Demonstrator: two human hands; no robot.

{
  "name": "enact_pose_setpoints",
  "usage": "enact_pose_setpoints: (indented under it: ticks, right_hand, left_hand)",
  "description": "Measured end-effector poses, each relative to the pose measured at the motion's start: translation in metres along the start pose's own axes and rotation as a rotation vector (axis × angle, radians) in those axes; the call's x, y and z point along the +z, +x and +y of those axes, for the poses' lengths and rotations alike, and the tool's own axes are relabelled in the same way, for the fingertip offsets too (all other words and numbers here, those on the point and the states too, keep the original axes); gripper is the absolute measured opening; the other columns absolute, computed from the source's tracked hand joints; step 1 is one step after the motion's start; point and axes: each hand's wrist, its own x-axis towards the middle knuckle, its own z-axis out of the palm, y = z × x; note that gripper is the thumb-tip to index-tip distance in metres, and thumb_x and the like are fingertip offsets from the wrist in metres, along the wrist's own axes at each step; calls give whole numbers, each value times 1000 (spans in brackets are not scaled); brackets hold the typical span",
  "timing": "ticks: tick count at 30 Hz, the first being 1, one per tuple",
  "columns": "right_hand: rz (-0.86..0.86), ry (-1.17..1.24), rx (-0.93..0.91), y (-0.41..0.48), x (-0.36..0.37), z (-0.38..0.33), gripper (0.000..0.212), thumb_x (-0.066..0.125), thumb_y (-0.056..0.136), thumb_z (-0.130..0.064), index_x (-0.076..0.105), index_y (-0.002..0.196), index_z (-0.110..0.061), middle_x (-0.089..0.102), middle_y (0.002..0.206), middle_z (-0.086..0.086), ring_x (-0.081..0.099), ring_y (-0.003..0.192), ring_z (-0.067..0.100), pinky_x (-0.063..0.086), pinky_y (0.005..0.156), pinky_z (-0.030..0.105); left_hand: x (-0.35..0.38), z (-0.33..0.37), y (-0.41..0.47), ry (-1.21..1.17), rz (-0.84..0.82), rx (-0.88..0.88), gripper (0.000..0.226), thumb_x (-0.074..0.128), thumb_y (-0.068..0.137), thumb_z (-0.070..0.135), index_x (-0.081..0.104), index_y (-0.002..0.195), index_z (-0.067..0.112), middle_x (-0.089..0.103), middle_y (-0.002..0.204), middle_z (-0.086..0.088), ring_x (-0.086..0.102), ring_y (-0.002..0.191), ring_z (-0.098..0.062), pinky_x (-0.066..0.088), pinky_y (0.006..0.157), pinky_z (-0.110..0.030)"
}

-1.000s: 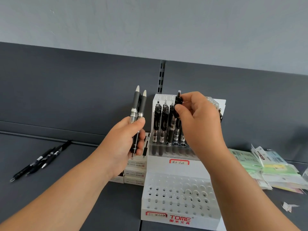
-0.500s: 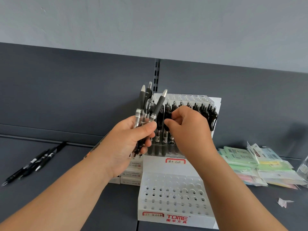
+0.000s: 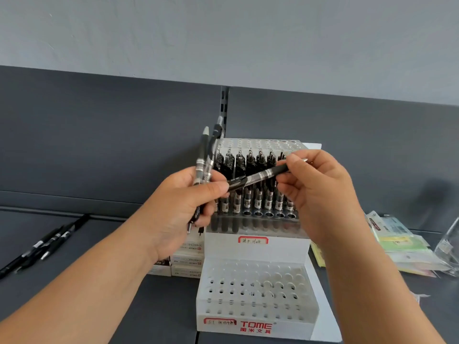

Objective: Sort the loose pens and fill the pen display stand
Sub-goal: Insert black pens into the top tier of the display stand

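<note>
both hands meet just in front of the pen display stand (image 3: 257, 253). left hand (image 3: 181, 209) grips a small bundle of pens (image 3: 205, 157) upright, while right hand (image 3: 320, 194) pinches one pen (image 3: 258, 176) near its tip, its other end under the left thumb. this looks like drawing one pen off to seat it. next it likely needs turning tip-down over an empty hole in the stand's upper tier. more loose pens (image 3: 47, 242) lie well left of the stand.

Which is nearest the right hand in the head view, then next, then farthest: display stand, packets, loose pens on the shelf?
1. Display stand, directly behind the right hand.
2. Packets, to its right.
3. Loose pens, far left.
</note>
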Motion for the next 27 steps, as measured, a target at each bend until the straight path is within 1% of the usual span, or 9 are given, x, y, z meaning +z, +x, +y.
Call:
enact_pose_setpoints:
  ticks: [3,6,8,11,14,17,19,22,27]
  right_hand:
    - [-114,-52,123,-3,-14,3,20,53,90,4,57,75,-8,66,74,9,61,59,14,53,57,22]
    - [-305,-334,215,-8,-18,3,21,55,88,6,61,77,-10,65,76,10,63,64,19,54,65,29]
    - [-421,-605,143,-12,-12,1,19,59,90,-6,68,82,-20,68,77,4,60,68,17,49,66,29]
    - [-442,-779,-37,-15,5,-2,12,60,90,-19,70,88,-27,68,72,-8,58,62,4,48,60,17]
    - [-452,-825,-44,-15,16,-4,10,62,89,-20,68,83,-24,65,66,1,50,51,5,43,52,17]
    - [-338,-724,-43,-13,15,-9,11,62,89,-15,69,82,-19,69,73,4,55,54,4,47,53,15]
    - [-152,-626,-134,-9,12,-13,12,60,90,-14,68,81,-18,71,75,2,58,60,14,53,60,32]
    - [20,-526,-267,-3,14,-14,12,59,91,-14,66,83,-19,71,75,-2,66,72,19,55,72,39]
    - [22,-600,-325,0,22,-5,12,58,92,-16,63,83,-23,68,74,-2,65,75,18,55,74,40]
  left_hand:
    - [-1,3,6,-71,61,35,18,67,72,7,58,87,10,47,59,1,38,49,-9,27,39,-18]
    - [1,4,11,-75,131,84,16,68,74,5,57,84,12,43,60,0,35,49,-11,27,39,-19]
    - [5,4,12,-33,130,101,15,66,80,1,56,84,12,42,58,0,35,48,-10,29,38,-19]
    - [13,2,11,52,80,124,16,67,80,1,56,83,13,44,53,3,37,43,-8,31,38,-19]
    - [17,4,8,103,77,161,14,68,81,6,57,81,14,47,50,7,37,42,-7,32,38,-18]
    - [14,5,8,71,136,170,10,63,87,21,59,84,13,55,67,0,39,46,-8,33,39,-18]
    - [8,4,9,32,188,135,18,55,92,29,59,87,12,59,78,-2,40,48,-8,33,38,-18]
    - [3,3,9,-24,210,70,24,49,97,31,58,85,11,59,75,-1,42,48,-9,33,40,-20]
    - [1,2,4,6,189,54,23,47,97,31,60,89,14,54,62,3,46,49,-8,45,47,-23]
